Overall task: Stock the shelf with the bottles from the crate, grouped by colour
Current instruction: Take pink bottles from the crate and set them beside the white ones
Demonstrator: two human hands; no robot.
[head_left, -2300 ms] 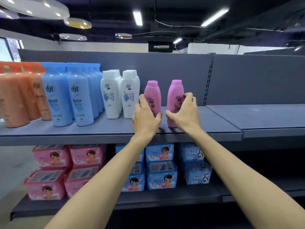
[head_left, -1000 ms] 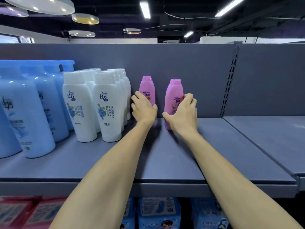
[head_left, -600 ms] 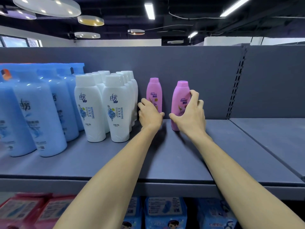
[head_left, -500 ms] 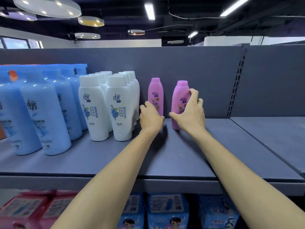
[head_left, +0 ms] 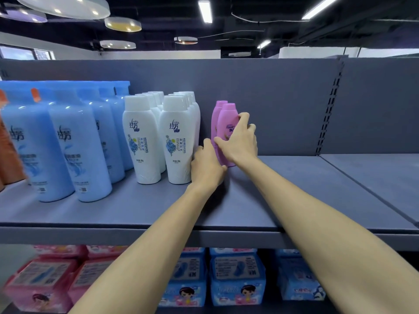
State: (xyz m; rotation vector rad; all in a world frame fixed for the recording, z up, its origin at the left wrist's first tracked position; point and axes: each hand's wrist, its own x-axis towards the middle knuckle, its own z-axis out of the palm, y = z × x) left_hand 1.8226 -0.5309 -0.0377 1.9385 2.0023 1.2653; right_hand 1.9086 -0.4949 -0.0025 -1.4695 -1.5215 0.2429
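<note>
Two pink bottles stand upright on the grey shelf [head_left: 283, 200], long axes vertical, caps up. The front pink bottle [head_left: 227, 123] shows part of its label toward the camera and covers most of the rear pink bottle [head_left: 215, 116], which peeks out at its 10 o'clock. The right hand [head_left: 238, 141] wraps the front bottle's middle, thumb on the left, fingers curled round the right. The left hand [head_left: 207, 164], at the front bottle's 7 o'clock, lies against the bottles' lower left; whether it grips either cannot be told. At 9 o'clock, just beside the left hand, stand white bottles [head_left: 176, 141] in rows, then blue bottles [head_left: 77, 141], with orange bottles [head_left: 9, 150] at the far edge. Below hang pink packs [head_left: 43, 282] and blue packs [head_left: 235, 277].
</note>
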